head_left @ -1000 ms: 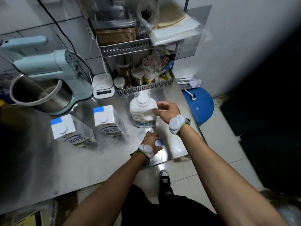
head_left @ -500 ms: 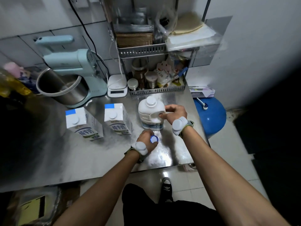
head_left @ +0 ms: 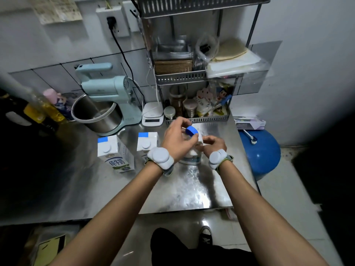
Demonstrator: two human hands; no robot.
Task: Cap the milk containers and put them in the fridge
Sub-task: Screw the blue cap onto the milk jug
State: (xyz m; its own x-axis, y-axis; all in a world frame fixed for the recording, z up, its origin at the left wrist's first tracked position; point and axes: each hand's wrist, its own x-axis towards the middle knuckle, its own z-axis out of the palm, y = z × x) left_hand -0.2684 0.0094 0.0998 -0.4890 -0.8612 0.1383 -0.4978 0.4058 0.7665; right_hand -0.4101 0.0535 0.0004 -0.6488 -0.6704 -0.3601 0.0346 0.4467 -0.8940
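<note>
The round blue plastic cap point(head_left: 192, 130) is pinched, tilted, in the fingertips of the left hand point(head_left: 178, 143), right over the top of the white plastic milk jug point(head_left: 200, 139), which stands near the right edge of the stainless steel counter point(head_left: 188, 189). The right hand point(head_left: 212, 144) curls around the jug's side, gripping it. The near white capped milk carton point(head_left: 147, 144) stands just left of the jug, and the far white capped milk carton point(head_left: 115, 152) stands beyond it, in front of a pale blue stand mixer point(head_left: 107, 93).

Left carton point(head_left: 113, 152) and right carton point(head_left: 147, 144) — white, blue-topped, white caps on — stand upright, centre-left of frame. White jug point(head_left: 192, 154), centre, mostly hidden; blue cap point(head_left: 191, 130) tilted just above it.
</note>
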